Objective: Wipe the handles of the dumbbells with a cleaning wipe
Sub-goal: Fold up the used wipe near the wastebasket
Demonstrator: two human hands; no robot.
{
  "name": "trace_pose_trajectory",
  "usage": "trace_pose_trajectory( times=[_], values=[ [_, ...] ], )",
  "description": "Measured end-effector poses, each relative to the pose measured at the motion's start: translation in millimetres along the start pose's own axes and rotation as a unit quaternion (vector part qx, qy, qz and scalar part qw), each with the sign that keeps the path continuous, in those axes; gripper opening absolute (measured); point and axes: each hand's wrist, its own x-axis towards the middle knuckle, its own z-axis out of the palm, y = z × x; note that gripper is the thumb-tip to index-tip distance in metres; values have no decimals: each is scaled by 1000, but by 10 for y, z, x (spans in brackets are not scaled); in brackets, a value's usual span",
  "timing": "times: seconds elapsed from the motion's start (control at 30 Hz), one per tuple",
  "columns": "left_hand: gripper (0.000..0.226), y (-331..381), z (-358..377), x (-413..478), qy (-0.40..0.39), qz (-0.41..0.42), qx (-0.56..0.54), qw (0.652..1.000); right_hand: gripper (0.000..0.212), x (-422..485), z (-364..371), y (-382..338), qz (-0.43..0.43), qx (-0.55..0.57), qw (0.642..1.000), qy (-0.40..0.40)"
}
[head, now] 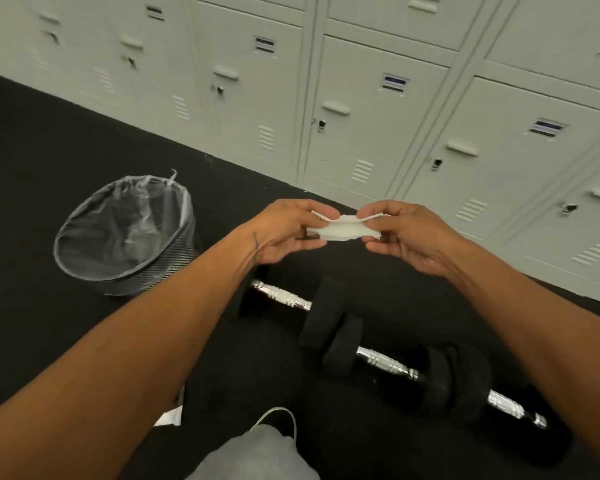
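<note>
- Grey metal lockers (pixel 378 116) are seen beyond the fingers, and a black, rubber-like floor (pixel 32 168) is spread beneath them.
- A mesh wastebasket (pixel 146 275) with a clear liner is set to the left of the fingers, well apart.
- Dumbbells (pixel 326 320) are laid end to end below the fingers. Their chrome handles (pixel 281 295) are judged hard, heavy and perhaps slick, best wrapped at the ridged middle.
- The left hand (pixel 284 230) and right hand (pixel 409 233) are held up, and one end of the cleaning wipe (pixel 336 230) is pinched in each between thumb and fingertips.
- The wipe, stretched between the fingers, is judged light, limp and easily torn, so it is best held by its edges.
- The number of dumbbells cannot be told, because the row's right end is covered by a forearm and the black heads merge with the floor. A white scrap (pixel 170 417) and a grey cloth (pixel 257 452) are cut off at the bottom edge.
</note>
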Motion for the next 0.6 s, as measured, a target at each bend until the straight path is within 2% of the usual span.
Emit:
trace_pose_trajectory(
  times=[0.2,0.37,0.43,0.5,0.6],
  values=[
    [21,-81,-577,-113,31,-29,7,999,17,381,530,32,10,-2,999,-46],
    [15,-89,-816,-215,52,-13,-16,998,16,473,783,12,18,0,998,-54],
    [20,-104,-896,-271,66,-12,-18,998,11,472,879,-11,24,4,997,-70],
    [25,-151,-989,-327,87,-8,-6,996,16,486,992,-36,29,-2,996,-86],
    [18,-244,-1156,-471,114,7,-15,993,12,504,1233,-60,14,-29,996,-86]
  ],
)
